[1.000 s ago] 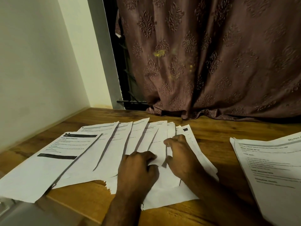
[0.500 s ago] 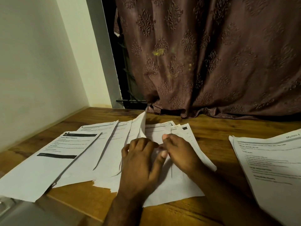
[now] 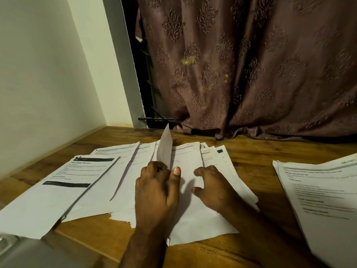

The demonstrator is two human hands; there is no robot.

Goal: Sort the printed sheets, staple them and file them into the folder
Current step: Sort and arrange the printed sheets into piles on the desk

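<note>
Since a second earlier, the left hand (image 3: 154,192) had pinched one sheet (image 3: 165,147) upright from the fanned sheets (image 3: 123,171) mid-table; right hand (image 3: 212,186) had lifted, loosely curled, empty; sorting evidently ongoing.

Surface (image 3: 241,151): wood, warm brown with visible grain, running from the near edge back to the wall and window.

Wall (image 3: 38,84): plain, pale cream, along the left side, meeting the surface at a pale strip.

Window frame (image 3: 119,64): grey-white upright between wall and curtain; a dark gap beside it shows a black horizontal bar (image 3: 156,119) low down.

Curtain (image 3: 260,64): dusty mauve-brown fabric with embossed damask motifs, hanging in folds, its hem bunched on the far edge of the surface; a few small yellowish flecks (image 3: 188,59) on the cloth.

Grey object (image 3: 25,254): bottom left corner, blurred, nature unclear.
</note>
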